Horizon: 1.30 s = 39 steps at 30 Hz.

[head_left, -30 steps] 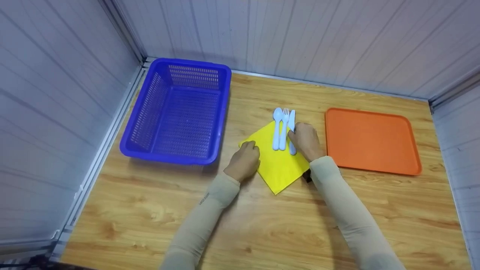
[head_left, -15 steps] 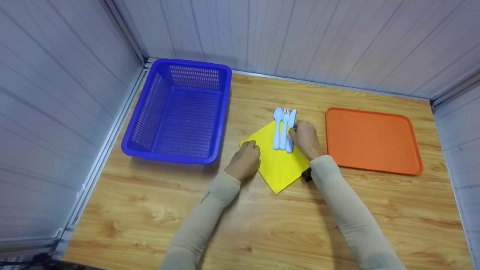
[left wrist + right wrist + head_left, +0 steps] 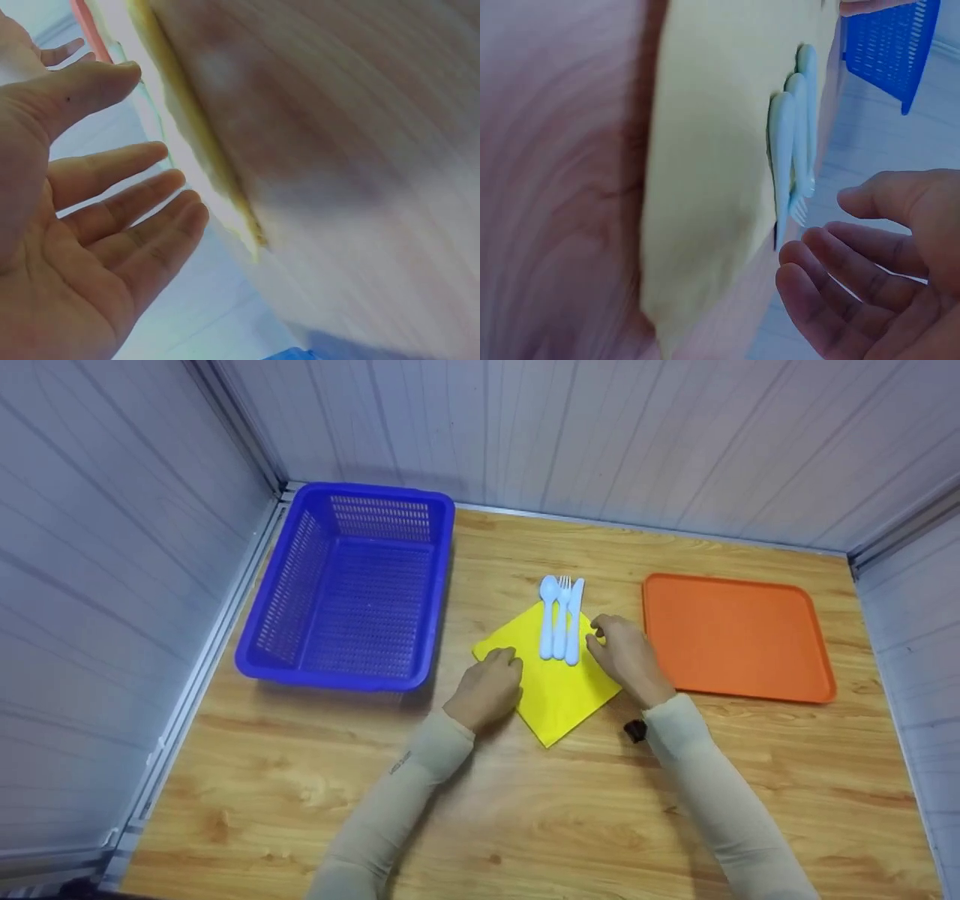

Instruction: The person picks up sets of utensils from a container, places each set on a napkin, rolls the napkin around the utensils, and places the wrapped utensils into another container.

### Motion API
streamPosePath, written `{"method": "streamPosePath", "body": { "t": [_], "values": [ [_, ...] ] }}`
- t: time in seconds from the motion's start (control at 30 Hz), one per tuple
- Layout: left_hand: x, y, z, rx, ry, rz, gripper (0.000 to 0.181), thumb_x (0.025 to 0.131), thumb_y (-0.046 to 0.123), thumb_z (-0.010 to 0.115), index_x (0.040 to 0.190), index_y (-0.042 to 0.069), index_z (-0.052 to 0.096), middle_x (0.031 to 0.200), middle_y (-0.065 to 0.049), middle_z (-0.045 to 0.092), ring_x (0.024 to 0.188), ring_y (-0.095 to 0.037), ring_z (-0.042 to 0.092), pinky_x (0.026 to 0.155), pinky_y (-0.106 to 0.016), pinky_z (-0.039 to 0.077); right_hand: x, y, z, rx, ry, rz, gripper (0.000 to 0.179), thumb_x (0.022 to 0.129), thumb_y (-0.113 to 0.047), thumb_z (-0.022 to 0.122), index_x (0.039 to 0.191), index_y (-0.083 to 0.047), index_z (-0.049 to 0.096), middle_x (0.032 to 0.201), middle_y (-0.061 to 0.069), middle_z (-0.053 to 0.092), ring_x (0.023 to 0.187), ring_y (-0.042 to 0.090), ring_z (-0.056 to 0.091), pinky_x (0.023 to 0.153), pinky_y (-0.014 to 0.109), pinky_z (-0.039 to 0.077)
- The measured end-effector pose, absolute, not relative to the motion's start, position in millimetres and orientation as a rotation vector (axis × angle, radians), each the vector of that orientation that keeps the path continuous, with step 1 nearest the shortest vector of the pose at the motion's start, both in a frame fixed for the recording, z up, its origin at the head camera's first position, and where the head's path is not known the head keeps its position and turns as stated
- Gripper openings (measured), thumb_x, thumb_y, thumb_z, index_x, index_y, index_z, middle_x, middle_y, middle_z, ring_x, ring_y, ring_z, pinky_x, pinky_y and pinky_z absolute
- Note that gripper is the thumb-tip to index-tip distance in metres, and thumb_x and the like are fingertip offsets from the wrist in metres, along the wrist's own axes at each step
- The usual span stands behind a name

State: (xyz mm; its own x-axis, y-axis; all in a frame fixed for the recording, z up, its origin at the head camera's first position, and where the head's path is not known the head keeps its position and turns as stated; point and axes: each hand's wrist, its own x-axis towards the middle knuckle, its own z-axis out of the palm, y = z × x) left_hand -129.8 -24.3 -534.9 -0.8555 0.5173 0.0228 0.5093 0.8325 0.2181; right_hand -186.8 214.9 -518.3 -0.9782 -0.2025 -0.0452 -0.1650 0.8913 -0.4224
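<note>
A yellow napkin (image 3: 559, 701) lies on the table, turned with one corner toward me. On its upper part a pale blue spoon (image 3: 547, 622), fork (image 3: 562, 622) and knife (image 3: 574, 622) sit side by side. My left hand (image 3: 486, 687) is at the napkin's left corner; the left wrist view shows its fingers (image 3: 139, 210) loosely extended, pinching nothing. Whether they touch the cloth I cannot tell. Just right of the knife, my right hand (image 3: 628, 656) hovers with nothing in it. In the right wrist view its relaxed fingers (image 3: 847, 262) stand apart from the knife (image 3: 781, 142).
A blue perforated basket (image 3: 431, 607) stands at the back left. On the right lies an orange tray (image 3: 739, 637), close to my right hand. Panel walls (image 3: 510, 427) bound the wooden table (image 3: 525, 825) at the back and sides. A small black object (image 3: 635, 730) shows beside my right wrist.
The knife has shifted left and now lies alongside the fork. My right hand has let go of it and drawn back to the right. My left hand has stayed in place.
</note>
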Motion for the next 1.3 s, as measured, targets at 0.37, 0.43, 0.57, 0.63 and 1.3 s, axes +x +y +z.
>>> {"method": "streamPosePath", "body": {
  "t": [0.37,0.43,0.57,0.63,1.3],
  "values": [
    [-99,-15,-538,1.100,3.046,0.367,0.012,0.090,0.001,0.058,0.097,-0.001,0.068,0.097,-0.011,0.063,0.088,-0.025,0.062,0.071,-0.033,0.057,-122,234,-533,-0.815,3.144,-0.498,0.022,0.084,-0.011,0.079,0.102,0.000,0.071,0.095,0.015,0.066,0.078,0.029,0.063,0.064,0.041,0.056],
    [-97,-15,-540,1.115,3.035,0.332,0.011,0.090,0.001,0.058,0.096,0.000,0.068,0.096,-0.010,0.062,0.086,-0.024,0.061,0.069,-0.033,0.057,-115,234,-537,-0.905,3.117,-0.491,0.023,0.082,-0.011,0.082,0.100,-0.002,0.071,0.096,0.013,0.066,0.083,0.029,0.063,0.069,0.041,0.056],
    [-96,-14,-544,1.113,3.006,0.301,0.011,0.091,0.001,0.058,0.095,0.001,0.069,0.095,-0.009,0.062,0.084,-0.024,0.061,0.069,-0.034,0.057,-107,233,-542,-0.996,3.024,-0.534,0.025,0.079,-0.011,0.084,0.099,-0.004,0.071,0.100,0.010,0.065,0.089,0.027,0.062,0.078,0.040,0.054],
    [-96,-14,-546,1.100,2.994,0.300,0.012,0.091,0.001,0.058,0.095,0.001,0.069,0.096,-0.009,0.062,0.085,-0.024,0.060,0.070,-0.035,0.056,-105,234,-544,-1.004,2.994,-0.537,0.026,0.078,-0.013,0.085,0.099,-0.005,0.071,0.101,0.009,0.064,0.092,0.027,0.061,0.080,0.041,0.054],
    [-117,-17,-542,1.125,3.001,0.323,0.010,0.092,-0.001,0.060,0.097,0.002,0.068,0.094,-0.010,0.063,0.085,-0.026,0.061,0.071,-0.036,0.054,-117,238,-547,-0.884,2.994,-0.726,0.012,0.090,-0.014,0.076,0.099,-0.005,0.073,0.096,0.008,0.069,0.091,0.026,0.065,0.080,0.044,0.054]
  ]
}}
